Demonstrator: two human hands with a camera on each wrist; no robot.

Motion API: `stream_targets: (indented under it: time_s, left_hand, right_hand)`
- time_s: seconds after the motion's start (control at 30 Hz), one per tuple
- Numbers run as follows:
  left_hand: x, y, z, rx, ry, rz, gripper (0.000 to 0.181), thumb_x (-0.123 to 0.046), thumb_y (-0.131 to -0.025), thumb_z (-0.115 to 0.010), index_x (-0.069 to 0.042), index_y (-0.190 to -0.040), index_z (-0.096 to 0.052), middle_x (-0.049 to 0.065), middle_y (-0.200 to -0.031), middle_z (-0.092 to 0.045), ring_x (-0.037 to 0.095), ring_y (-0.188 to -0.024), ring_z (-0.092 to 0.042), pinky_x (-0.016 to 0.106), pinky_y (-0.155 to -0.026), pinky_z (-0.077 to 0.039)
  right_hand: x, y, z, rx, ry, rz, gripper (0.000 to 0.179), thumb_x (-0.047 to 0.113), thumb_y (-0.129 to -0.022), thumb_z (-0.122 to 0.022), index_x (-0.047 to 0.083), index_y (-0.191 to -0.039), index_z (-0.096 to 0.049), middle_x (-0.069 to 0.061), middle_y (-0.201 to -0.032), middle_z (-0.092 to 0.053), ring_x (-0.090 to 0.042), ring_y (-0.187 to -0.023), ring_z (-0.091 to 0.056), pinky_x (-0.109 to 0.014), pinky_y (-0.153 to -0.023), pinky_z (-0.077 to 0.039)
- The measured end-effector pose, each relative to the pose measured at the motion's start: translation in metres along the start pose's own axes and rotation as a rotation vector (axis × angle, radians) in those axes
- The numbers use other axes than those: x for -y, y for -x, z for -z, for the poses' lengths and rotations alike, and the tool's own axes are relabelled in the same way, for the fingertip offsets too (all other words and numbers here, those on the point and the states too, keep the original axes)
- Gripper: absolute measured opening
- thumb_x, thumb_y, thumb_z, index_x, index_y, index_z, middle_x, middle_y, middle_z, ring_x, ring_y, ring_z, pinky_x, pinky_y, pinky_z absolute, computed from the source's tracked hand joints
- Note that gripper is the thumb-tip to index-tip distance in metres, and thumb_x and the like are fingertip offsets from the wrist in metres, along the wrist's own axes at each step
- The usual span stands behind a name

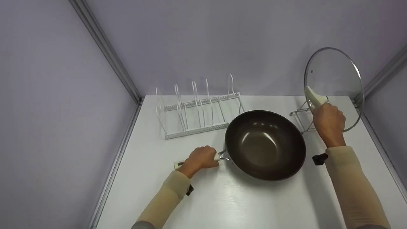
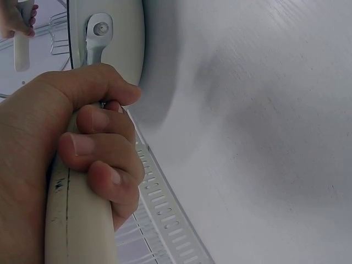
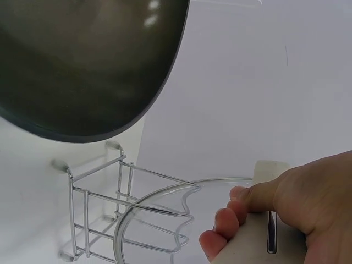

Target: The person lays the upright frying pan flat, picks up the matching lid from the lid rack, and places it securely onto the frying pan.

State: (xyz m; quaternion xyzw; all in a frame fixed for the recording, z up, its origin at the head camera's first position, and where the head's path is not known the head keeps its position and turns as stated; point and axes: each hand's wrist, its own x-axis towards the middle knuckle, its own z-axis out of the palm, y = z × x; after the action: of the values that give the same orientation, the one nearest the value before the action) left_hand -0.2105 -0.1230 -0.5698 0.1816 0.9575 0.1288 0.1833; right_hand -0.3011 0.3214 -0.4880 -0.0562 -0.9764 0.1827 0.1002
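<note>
My left hand (image 1: 203,157) grips the cream handle (image 2: 82,225) of a wok (image 1: 260,149), fingers wrapped round it. Dark brown inside and cream outside, the wok is held tilted, with its shadow on the table below. On the right, my right hand (image 1: 329,122) holds the cream knob handle (image 1: 314,97) of a large glass lid (image 1: 345,76) with a steel rim. The lid stands nearly upright at a small wire stand (image 3: 129,206). Whether its rim rests in the stand, I cannot tell.
A white pan rack (image 1: 197,130) with several upright wire loops stands at the back left, just beyond the wok. The white table (image 1: 152,190) meets a grey back wall (image 1: 222,47), with side walls left and right.
</note>
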Motion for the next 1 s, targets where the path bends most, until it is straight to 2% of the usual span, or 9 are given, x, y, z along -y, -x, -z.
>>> stream_targets:
  time_s: [0.27,1.0]
  left_hand:
    - [0.0,0.001,0.001,-0.002,-0.01,-0.01,0.031,-0.024,-0.088,-0.075,-0.018,-0.068,-0.051,-0.008,-0.064,-0.04,0.01,-0.056,-0.036,0.029,-0.051,-0.032]
    - [0.0,0.001,0.002,0.003,0.017,-0.002,0.029,-0.022,-0.087,-0.075,-0.017,-0.069,-0.053,-0.007,-0.064,-0.041,0.011,-0.057,-0.036,0.03,-0.052,-0.03]
  right_hand:
    - [0.002,0.001,0.01,0.031,-0.021,0.0,0.048,0.018,-0.106,-0.055,-0.03,-0.114,-0.059,-0.051,-0.1,-0.063,-0.068,-0.084,-0.064,-0.073,-0.065,-0.049]
    - [0.01,0.004,0.035,0.017,0.013,-0.014,0.05,0.02,-0.105,-0.057,-0.03,-0.111,-0.058,-0.051,-0.099,-0.062,-0.069,-0.086,-0.062,-0.073,-0.065,-0.047]
